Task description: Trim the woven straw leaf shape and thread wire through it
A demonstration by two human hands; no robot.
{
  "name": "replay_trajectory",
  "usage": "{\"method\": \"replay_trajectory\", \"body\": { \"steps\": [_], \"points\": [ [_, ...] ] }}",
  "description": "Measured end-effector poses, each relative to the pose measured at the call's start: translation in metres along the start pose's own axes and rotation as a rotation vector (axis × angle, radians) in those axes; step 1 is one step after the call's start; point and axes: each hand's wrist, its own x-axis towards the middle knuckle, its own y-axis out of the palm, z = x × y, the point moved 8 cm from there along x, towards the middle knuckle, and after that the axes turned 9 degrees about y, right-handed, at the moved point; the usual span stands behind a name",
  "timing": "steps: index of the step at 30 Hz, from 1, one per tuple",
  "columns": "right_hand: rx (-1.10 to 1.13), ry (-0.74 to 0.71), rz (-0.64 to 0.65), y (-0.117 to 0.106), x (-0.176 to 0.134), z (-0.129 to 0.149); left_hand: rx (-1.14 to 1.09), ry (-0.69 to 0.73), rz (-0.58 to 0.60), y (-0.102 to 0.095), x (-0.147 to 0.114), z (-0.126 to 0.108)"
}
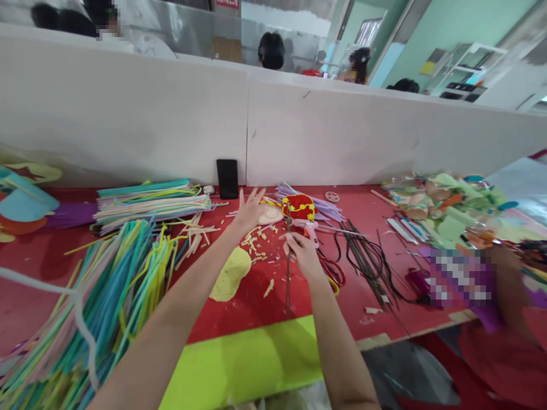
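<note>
My left hand (251,210) reaches out over the table with its fingers spread, holding nothing. Beside its fingertips lie a pale round piece (270,214) and a red and yellow craft piece (299,207). My right hand (299,249) pinches thin dark stems (288,279) that run down toward the table's front. A pink glue gun (311,230) lies just beyond my right hand. Scissors (334,270) with red handles rest partly behind my right wrist. Small cream scraps (256,242) and a pale yellow flat piece (233,275) lie between my arms.
Bundles of coloured pipe cleaners (106,290) cover the left side. A black phone (228,179) leans on the white partition (342,136). Purple pipe cleaners (327,209) and dark stems (363,262) lie to the right. Another person's arm (508,279) is at far right.
</note>
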Motion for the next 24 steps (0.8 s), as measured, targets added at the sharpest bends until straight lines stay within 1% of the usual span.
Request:
{"method": "replay_trajectory", "body": {
  "steps": [1,3,4,5,7,10,12,14,16,18,21,24],
  "points": [
    [-0.011,0.005,0.006,0.003,0.001,-0.002,-0.046,0.001,0.031,0.008,-0.015,0.003],
    [-0.024,0.027,0.006,0.007,0.006,-0.006,-0.397,-0.069,0.14,0.028,-0.045,0.01],
    [-0.031,0.039,0.01,0.011,0.008,-0.009,-0.534,-0.111,0.16,0.034,-0.058,0.012],
    [-0.038,0.05,0.021,0.015,0.011,-0.012,-0.614,-0.144,0.162,0.037,-0.069,0.013],
    [-0.053,0.067,0.062,0.026,0.015,-0.016,-0.619,-0.206,0.11,0.034,-0.085,0.017],
    [-0.074,0.082,0.118,0.043,0.017,-0.02,-0.625,-0.292,0.011,0.025,-0.1,0.024],
    [-0.098,0.095,0.124,0.049,0.016,-0.021,-0.641,-0.328,-0.033,0.02,-0.106,0.027],
    [-0.146,0.076,0.111,0.053,0.013,-0.018,-0.634,-0.356,-0.082,0.013,-0.11,0.029],
    [-0.225,0.012,0.081,0.056,0.009,-0.011,-0.591,-0.369,-0.14,0.004,-0.112,0.03],
    [-0.322,-0.058,0.008,0.057,0.003,-0.003,-0.523,-0.37,-0.18,-0.005,-0.113,0.03],
    [-0.45,-0.134,-0.136,0.057,-0.006,0.005,-0.467,-0.362,-0.173,-0.013,-0.112,0.026],
    [-0.516,-0.179,-0.188,0.062,-0.013,0.008,-0.486,-0.332,-0.15,-0.015,-0.111,0.019]
  ]
}}
